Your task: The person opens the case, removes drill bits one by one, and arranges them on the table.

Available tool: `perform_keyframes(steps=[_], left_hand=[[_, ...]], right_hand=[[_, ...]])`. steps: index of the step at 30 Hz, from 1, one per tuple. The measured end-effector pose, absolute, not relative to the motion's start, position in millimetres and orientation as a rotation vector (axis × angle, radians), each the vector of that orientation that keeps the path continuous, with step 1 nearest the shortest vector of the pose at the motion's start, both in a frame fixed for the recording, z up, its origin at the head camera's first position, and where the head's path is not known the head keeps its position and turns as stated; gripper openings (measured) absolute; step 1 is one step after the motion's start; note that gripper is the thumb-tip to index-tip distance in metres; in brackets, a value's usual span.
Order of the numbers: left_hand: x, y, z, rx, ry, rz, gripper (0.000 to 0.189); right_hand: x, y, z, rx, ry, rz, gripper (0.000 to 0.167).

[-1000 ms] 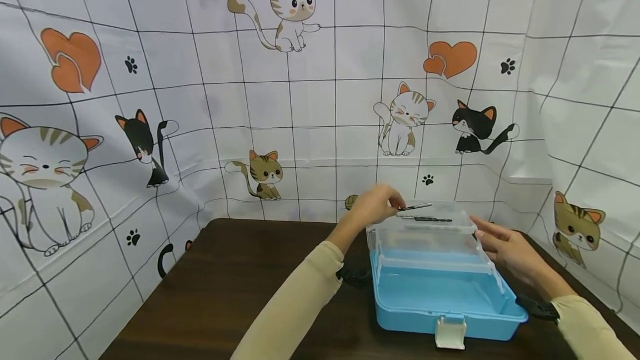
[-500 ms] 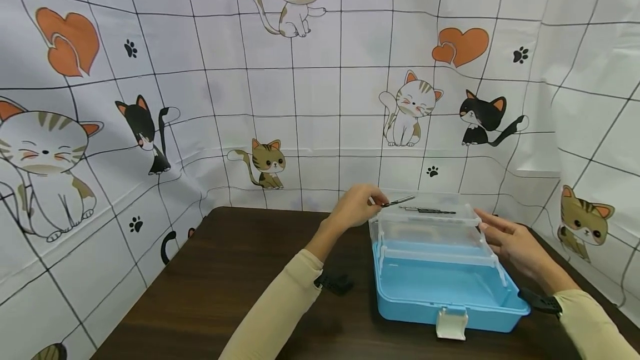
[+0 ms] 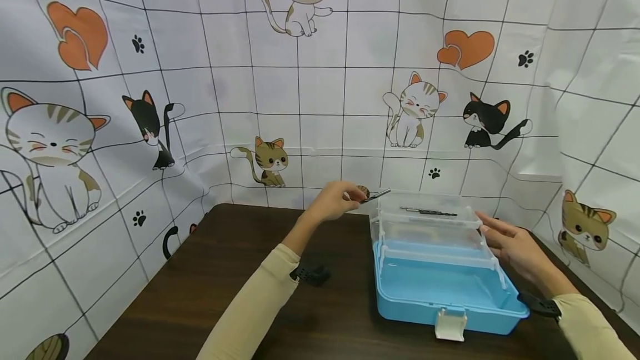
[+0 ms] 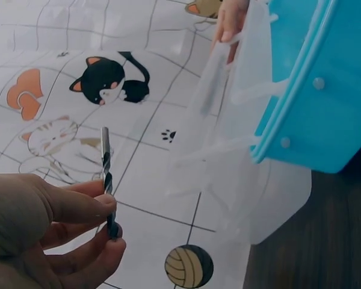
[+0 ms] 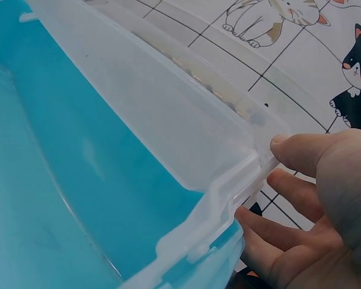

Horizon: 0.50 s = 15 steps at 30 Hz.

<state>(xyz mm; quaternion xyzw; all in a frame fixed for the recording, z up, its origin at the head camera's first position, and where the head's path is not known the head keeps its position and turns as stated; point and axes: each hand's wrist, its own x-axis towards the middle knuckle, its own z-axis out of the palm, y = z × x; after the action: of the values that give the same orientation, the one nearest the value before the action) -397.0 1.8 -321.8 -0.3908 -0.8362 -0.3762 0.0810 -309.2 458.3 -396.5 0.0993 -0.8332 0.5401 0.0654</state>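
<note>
My left hand [image 3: 332,201] pinches a slim metal drill bit [image 4: 106,162] between thumb and fingertips, left of the box. In the left wrist view the bit stands nearly upright, its dark spiral end at the fingers and its bright shank up. Another dark drill bit [image 3: 429,212] lies across the top of a translucent tray [image 3: 435,230] raised over the open blue box [image 3: 450,316]. At the tray's right end, my right hand [image 3: 517,249] holds its corner, thumb [image 5: 301,150] on the edge and the other fingers below and outside.
The box stands on a dark wooden table [image 3: 240,271], its white latch [image 3: 450,325] hanging open at the front. White sheeting [image 3: 320,93] printed with cats encloses the table's back and sides. Pale hinge arms [image 3: 492,263] link tray and box.
My left hand has moved left with its drill bit, away from over the tray. The right hand keeps its place at the tray's end. The head view has shifted slightly.
</note>
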Motion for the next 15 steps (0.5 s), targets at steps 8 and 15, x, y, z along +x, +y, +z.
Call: perform_keyframes(steps=[8, 15], left_hand=[[-400, -13, -324, -1.171, -2.562, -1.13, 0.02], [-398, -35, -327, -1.134, -2.602, -1.095, 0.019]], right_hand=[[-310, 458, -395, 0.32, -2.514, 1.626, 0.062], [-310, 458, -395, 0.296, -2.531, 1.626, 0.064]])
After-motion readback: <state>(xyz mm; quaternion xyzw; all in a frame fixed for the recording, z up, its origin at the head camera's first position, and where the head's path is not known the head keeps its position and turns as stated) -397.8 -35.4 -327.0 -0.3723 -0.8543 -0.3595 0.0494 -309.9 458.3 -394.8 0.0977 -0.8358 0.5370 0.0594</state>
